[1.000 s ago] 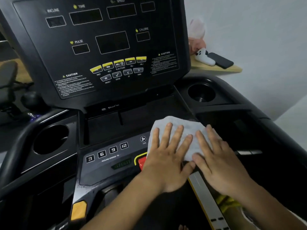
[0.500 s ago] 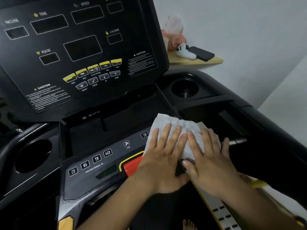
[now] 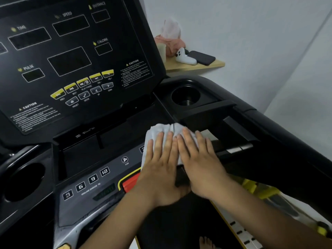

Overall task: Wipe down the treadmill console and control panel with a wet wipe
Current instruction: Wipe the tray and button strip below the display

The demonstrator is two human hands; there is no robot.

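Moved since the earlier frames: both hands and the wet wipe (image 3: pixel 158 131), now further toward the right end of the control panel (image 3: pixel 100 184); more of the red button (image 3: pixel 130 182) and the fan key (image 3: pixel 124 159) is uncovered.

Wet wipe: white, crumpled; lying on the right part of the control panel, far edge bunched near the black ledge below the console (image 3: pixel 71 56); mostly covered by the hands.

Left hand (image 3: pixel 161 166): palm down, fingers straight, pressing flat on the wipe's left half; wrist over the right end of the red button.

Right hand (image 3: pixel 199 159): palm down, fingers straight, pressing flat on the wipe's right half; index finger touching the left hand's fingers.

Console: black, tilted; unlit windows labelled TIME, SPEED, DISTANCE, PULSE; two rows of yellow and grey keys beneath; caution labels at either side.

Control panel: grey; number keys (image 3: pixel 86 182) 3, 6, 9, 12 in a row left of the fan key.

Cup holders: right cup holder (image 3: pixel 186 96) beside the console; left cup holder (image 3: pixel 23 182) at the opposite side.

Shelf (image 3: pixel 215 64): wooden, against the wall behind; bearing a dark phone (image 3: pixel 201 57), a white controller (image 3: pixel 185 57) just beside it, and a pink item (image 3: pixel 170 42), blurred.
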